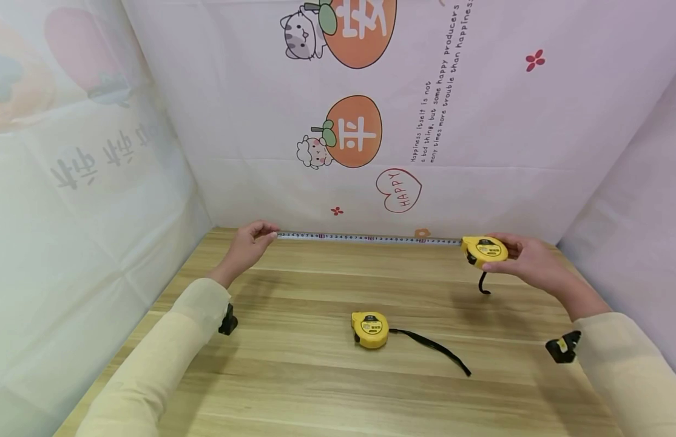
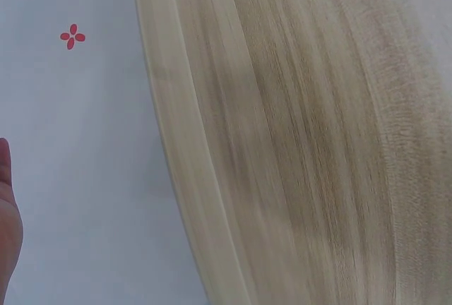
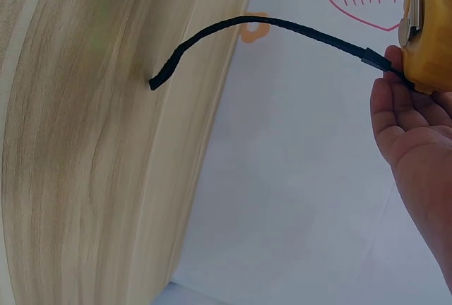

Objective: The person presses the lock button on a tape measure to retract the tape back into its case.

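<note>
In the head view, a yellow tape measure (image 1: pixel 484 252) is held by my right hand (image 1: pixel 531 261) near the far right of the table. Its white blade (image 1: pixel 343 238) stretches straight to the left along the table's back edge. At the blade's far left end, my left hand (image 1: pixel 249 247) pinches the tip between thumb and fingers. The right wrist view shows fingers under the yellow case (image 3: pixel 431 30), with a black wrist strap (image 3: pixel 247 19) hanging from it. Only a sliver of the left hand (image 2: pixel 8 231) enters the left wrist view; the blade is out of that picture.
A second yellow tape measure (image 1: pixel 370 329) lies on the wooden table (image 1: pixel 294 382), its black strap (image 1: pixel 433 344) trailing to the right. Behind the table stands a white printed cloth wall (image 1: pixel 250 152); more cloth closes off the left and right sides.
</note>
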`<state>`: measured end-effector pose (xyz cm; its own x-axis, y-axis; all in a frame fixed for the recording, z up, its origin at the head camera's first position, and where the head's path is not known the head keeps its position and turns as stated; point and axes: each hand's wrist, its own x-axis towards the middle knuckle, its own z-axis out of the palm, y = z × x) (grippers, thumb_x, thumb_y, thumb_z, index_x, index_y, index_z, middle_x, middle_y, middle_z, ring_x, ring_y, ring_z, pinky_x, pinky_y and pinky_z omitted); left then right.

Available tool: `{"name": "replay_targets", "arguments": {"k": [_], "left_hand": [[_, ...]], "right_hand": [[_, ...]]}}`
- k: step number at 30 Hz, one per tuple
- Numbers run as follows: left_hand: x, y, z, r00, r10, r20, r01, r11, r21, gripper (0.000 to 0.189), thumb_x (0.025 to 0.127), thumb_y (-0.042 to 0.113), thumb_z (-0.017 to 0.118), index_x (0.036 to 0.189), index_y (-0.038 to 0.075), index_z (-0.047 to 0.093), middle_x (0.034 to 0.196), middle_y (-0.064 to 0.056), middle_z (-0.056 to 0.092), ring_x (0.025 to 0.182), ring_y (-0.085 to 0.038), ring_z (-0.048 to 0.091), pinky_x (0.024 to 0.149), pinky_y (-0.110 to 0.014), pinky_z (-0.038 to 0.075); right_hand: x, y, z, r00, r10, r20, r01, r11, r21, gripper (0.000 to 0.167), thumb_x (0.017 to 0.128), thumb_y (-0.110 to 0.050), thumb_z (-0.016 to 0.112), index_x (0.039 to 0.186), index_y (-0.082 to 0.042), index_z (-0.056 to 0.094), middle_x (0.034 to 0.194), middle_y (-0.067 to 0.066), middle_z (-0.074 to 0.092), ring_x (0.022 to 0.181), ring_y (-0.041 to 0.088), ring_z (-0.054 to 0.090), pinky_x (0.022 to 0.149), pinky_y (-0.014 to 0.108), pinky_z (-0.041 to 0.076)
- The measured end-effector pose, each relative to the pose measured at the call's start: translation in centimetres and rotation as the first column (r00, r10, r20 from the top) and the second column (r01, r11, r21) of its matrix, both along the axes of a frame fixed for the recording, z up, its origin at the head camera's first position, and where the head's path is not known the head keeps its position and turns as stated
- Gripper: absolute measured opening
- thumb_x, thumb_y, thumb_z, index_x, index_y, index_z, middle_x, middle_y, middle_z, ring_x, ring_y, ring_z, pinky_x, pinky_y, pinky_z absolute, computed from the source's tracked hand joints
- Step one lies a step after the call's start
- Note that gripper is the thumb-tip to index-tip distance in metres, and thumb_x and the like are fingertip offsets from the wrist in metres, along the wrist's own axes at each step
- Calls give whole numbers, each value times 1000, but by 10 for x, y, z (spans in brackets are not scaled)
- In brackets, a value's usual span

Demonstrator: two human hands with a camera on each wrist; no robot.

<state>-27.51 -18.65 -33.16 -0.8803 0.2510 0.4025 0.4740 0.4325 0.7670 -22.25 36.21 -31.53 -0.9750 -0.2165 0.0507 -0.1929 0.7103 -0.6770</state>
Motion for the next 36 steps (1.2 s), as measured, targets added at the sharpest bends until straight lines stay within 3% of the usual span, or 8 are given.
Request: {"name": "replay_targets", "arguments": {"k": [12, 27, 36], "left_hand": [[1, 3, 1, 1000, -4, -8, 4, 1000, 6, 21, 99, 3, 54, 114, -11, 61, 112, -25, 60, 112, -38, 55, 96, -51, 44], [2, 6, 1, 1000, -8, -15, 8, 1000, 6, 21, 99, 3, 54, 113, -10, 61, 111, -24, 61, 110, -37, 56, 95, -51, 44], [5, 9, 3, 1000, -6, -8, 6, 1000, -7, 22, 100, 2, 53, 115, -11, 60, 112, -25, 59, 112, -38, 55, 96, -51, 44]], "right_hand": [[0, -3, 2, 1000, -2, -11, 2, 1000, 6, 84, 87, -44, 71, 149, -2, 32, 135, 22, 50, 119, 36, 51, 77, 21, 49], [-1, -6, -2, 1000, -2, -29, 1, 1000, -6, 82, 88, -37, 73, 148, 0, 34, 134, 25, 51, 115, 34, 53, 75, 21, 50], [-1, -10, -2, 999, 16, -30, -18, 996, -93, 77, 87, -30, 76, 145, 2, 37, 130, 24, 53, 96, 2, 58, 76, 22, 52]]}}
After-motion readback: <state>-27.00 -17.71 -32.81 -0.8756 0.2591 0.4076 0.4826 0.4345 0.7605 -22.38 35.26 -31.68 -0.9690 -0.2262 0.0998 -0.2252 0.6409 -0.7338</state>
